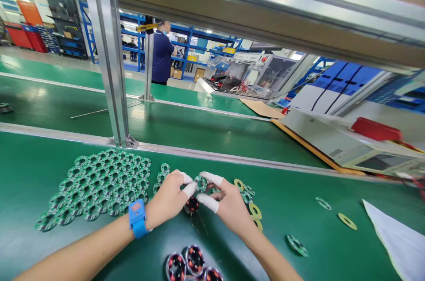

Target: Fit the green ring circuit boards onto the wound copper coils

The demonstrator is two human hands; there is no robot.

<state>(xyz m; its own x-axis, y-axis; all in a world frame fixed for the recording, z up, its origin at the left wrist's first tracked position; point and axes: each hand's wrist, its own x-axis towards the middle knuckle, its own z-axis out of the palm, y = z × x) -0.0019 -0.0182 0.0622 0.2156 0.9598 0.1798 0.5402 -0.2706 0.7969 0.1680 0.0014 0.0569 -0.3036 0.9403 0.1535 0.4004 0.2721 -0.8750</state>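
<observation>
Both my hands meet over the green bench mat, fingertips in white finger cots. My left hand (pixel 171 197), with a blue wrist strap (pixel 137 218), and my right hand (pixel 226 201) pinch a small green ring-shaped circuit board (pixel 201 183) between them. Just below the fingers a dark round coil part with red windings (pixel 191 205) stands on the mat. A large sheet of joined green ring boards (pixel 96 188) lies left of my left hand. Loose green and yellow rings (pixel 250 201) lie just right of my right hand.
Three more dark wound coil parts (pixel 192 265) sit at the near edge. Stray rings (pixel 347 221) and a white sheet (pixel 398 241) lie to the right. An aluminium post (pixel 109 73) rises behind the boards. A person in blue (pixel 162 57) stands far off. White equipment (pixel 332 139) sits at right.
</observation>
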